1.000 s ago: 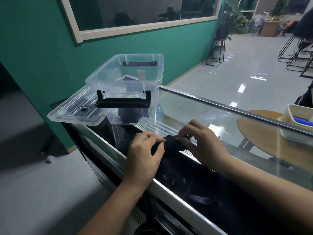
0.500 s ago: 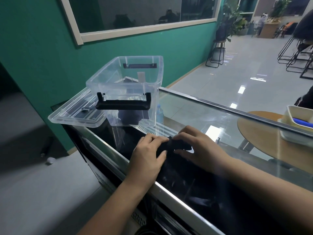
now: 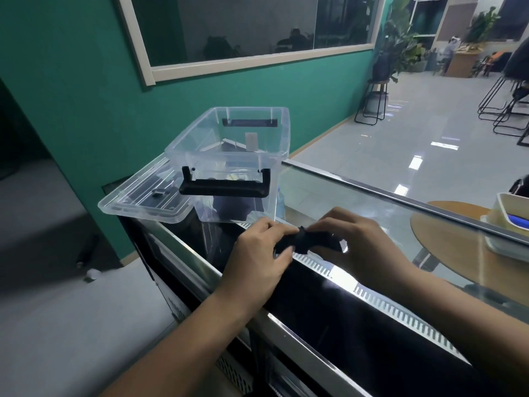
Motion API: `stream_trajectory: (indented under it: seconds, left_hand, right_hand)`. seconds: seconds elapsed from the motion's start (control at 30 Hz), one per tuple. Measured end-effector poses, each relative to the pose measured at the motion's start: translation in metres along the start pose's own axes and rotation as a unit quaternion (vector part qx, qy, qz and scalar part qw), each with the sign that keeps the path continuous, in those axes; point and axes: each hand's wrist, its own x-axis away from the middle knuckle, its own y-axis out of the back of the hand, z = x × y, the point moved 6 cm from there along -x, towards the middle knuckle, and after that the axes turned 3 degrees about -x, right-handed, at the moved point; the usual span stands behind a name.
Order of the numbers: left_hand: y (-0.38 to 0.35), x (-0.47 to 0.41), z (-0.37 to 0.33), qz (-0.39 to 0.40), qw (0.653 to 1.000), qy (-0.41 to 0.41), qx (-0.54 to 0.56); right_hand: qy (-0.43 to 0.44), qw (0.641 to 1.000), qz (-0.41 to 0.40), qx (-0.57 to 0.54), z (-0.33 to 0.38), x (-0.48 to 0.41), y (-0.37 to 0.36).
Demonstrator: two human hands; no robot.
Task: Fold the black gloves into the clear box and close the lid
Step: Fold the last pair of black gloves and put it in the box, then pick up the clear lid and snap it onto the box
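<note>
The one camera sits on my head and looks forward and down along my forearms, close to my left hand (image 3: 257, 262) and right hand (image 3: 363, 247) at the middle of the wide-angle frame. It faces across the glass-topped counter (image 3: 357, 207) toward the clear box (image 3: 229, 156) just beyond my hands, with the green wall (image 3: 71, 96) at the left and the tiled floor (image 3: 415, 133) stretching away at the upper right

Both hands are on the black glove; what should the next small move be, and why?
Probably lift the glove forward into the box: left hand and right hand pinch it, bunched small, and the box stands open, lid lying beside it.
</note>
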Motion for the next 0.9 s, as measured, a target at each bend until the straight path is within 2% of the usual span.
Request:
stream_trajectory:
  seconds: [0.13,0.3,0.5,0.77,0.9]
  left_hand:
    - [0.042,-0.033,-0.02,-0.032,0.997,-0.054,-0.033]
    - [0.106,-0.079,-0.033,-0.088,0.988,-0.081,-0.096]
    - [0.154,-0.131,-0.009,-0.096,0.983,-0.066,-0.14]
    - [0.157,-0.168,0.051,-0.014,0.985,0.026,-0.17]
    - [0.148,-0.168,0.071,0.046,0.985,0.063,-0.156]
  right_hand:
    - [0.037,0.998,-0.034,0.024,0.028,-0.04,0.035]
    - [0.063,0.994,-0.076,0.048,0.053,-0.11,0.063]
    - [0.042,0.995,-0.082,0.038,0.06,-0.191,0.051]
    - [-0.027,0.998,0.019,0.058,0.046,-0.245,0.007]
    - [-0.052,0.986,0.129,0.092,0.037,-0.246,-0.015]
